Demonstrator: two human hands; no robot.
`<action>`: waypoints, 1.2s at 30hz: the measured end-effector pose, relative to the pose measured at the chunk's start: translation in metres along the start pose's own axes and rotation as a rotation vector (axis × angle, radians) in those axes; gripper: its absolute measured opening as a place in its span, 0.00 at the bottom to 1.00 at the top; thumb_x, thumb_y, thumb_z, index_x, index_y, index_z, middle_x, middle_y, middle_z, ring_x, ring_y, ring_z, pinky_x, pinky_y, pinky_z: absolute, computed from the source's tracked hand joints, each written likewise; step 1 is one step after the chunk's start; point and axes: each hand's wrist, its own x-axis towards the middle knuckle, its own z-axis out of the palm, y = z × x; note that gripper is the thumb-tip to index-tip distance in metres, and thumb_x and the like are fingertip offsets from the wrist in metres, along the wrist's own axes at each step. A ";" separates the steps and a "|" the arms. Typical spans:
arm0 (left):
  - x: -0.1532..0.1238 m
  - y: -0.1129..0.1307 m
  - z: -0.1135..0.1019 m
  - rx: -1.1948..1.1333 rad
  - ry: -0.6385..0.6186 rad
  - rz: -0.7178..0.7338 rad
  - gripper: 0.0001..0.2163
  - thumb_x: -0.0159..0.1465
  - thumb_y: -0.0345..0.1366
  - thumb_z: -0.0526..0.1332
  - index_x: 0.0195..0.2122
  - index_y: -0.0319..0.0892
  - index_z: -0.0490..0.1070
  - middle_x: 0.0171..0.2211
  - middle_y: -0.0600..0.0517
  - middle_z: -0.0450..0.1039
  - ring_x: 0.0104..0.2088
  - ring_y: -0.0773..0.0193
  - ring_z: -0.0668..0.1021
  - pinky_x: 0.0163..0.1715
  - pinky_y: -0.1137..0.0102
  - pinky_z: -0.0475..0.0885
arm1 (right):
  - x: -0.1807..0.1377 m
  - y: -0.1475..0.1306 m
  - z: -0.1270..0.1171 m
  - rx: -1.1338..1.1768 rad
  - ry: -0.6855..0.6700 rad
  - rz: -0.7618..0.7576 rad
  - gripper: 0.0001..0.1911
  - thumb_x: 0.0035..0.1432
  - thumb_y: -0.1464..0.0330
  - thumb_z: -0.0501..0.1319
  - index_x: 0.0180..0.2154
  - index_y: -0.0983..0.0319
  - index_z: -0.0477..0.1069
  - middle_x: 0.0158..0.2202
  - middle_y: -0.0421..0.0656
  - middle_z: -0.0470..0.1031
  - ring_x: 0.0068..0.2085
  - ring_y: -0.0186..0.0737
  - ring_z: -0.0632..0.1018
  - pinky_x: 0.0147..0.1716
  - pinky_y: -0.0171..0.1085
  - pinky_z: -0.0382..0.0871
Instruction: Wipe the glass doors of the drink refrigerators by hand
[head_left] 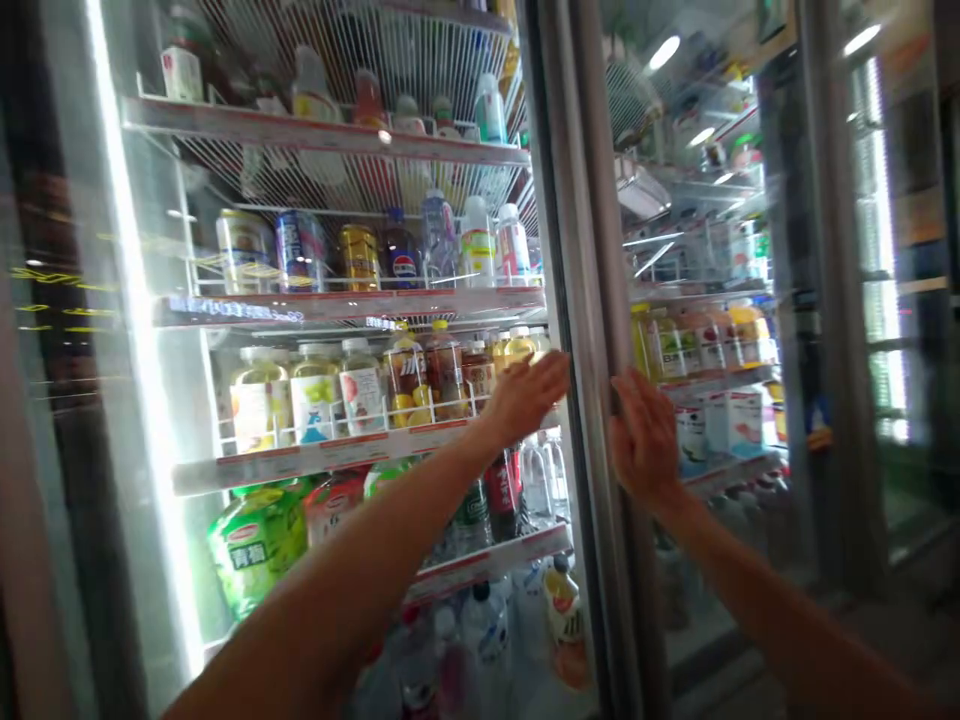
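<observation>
Two tall glass cooler doors meet at a pair of upright metal door frames (592, 250). My left hand (527, 395) reaches across the left door, its fingers stretched out and their tips at the edge of the metal frame. On the other side, my right hand (646, 435) rests against the right door, fingertips at its metal frame and fingers extended upward. Neither hand has a loose item in it. Behind my left hand, a shelf of bottled drinks (407, 375) shows through the glass, partly covered by my forearm.
Wire shelves hold cans (360, 257), a Pepsi bottle (405, 262) and juice bottles (313, 393). Lower down sits a big green bottle (253, 548). A bright light strip (135, 300) runs down the left side. Cartons (735, 422) stand behind the right glass, which carries reflections.
</observation>
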 end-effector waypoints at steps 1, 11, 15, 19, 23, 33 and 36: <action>-0.006 0.015 0.006 -0.040 -0.042 0.129 0.15 0.62 0.29 0.51 0.49 0.43 0.67 0.59 0.49 0.61 0.61 0.58 0.61 0.58 0.57 0.56 | -0.001 0.001 -0.002 -0.003 -0.002 0.004 0.27 0.60 0.69 0.48 0.61 0.55 0.51 0.62 0.48 0.56 0.62 0.46 0.59 0.58 0.50 0.53; -0.034 -0.003 -0.010 0.060 0.007 -0.023 0.18 0.61 0.28 0.52 0.54 0.41 0.62 0.60 0.46 0.58 0.62 0.56 0.59 0.60 0.52 0.49 | -0.009 0.000 -0.005 0.016 -0.001 0.025 0.26 0.60 0.69 0.48 0.60 0.56 0.53 0.61 0.48 0.58 0.61 0.45 0.61 0.57 0.50 0.55; -0.089 0.019 -0.013 -0.055 -0.097 0.418 0.14 0.60 0.33 0.55 0.48 0.46 0.67 0.58 0.51 0.62 0.60 0.60 0.61 0.60 0.59 0.53 | -0.019 -0.021 0.006 0.041 -0.075 -0.017 0.26 0.60 0.69 0.48 0.61 0.56 0.52 0.61 0.49 0.59 0.61 0.45 0.61 0.57 0.51 0.54; -0.117 0.002 -0.029 0.015 -0.061 0.239 0.17 0.61 0.30 0.53 0.51 0.45 0.64 0.59 0.50 0.61 0.61 0.60 0.60 0.62 0.57 0.48 | -0.024 -0.046 0.018 0.074 -0.119 -0.034 0.26 0.60 0.68 0.48 0.60 0.55 0.52 0.60 0.48 0.59 0.61 0.45 0.60 0.58 0.52 0.53; -0.133 -0.023 -0.049 0.106 0.023 -0.043 0.17 0.61 0.29 0.53 0.52 0.44 0.64 0.60 0.47 0.60 0.63 0.57 0.56 0.62 0.54 0.46 | -0.022 -0.067 0.037 0.095 -0.110 -0.037 0.26 0.61 0.68 0.47 0.61 0.56 0.51 0.62 0.48 0.57 0.63 0.44 0.56 0.59 0.52 0.52; -0.204 -0.044 -0.089 0.167 0.001 -0.129 0.19 0.60 0.27 0.53 0.53 0.45 0.63 0.60 0.48 0.60 0.64 0.60 0.54 0.62 0.54 0.44 | -0.041 -0.117 0.077 0.107 -0.224 -0.130 0.26 0.58 0.70 0.50 0.59 0.58 0.55 0.65 0.47 0.50 0.66 0.46 0.47 0.61 0.54 0.45; -0.230 -0.028 -0.087 0.020 -0.091 0.148 0.17 0.60 0.28 0.55 0.50 0.44 0.66 0.60 0.49 0.59 0.63 0.59 0.54 0.63 0.57 0.45 | -0.047 -0.123 0.084 0.102 -0.175 -0.102 0.27 0.58 0.70 0.51 0.60 0.59 0.53 0.65 0.48 0.49 0.66 0.47 0.47 0.61 0.55 0.44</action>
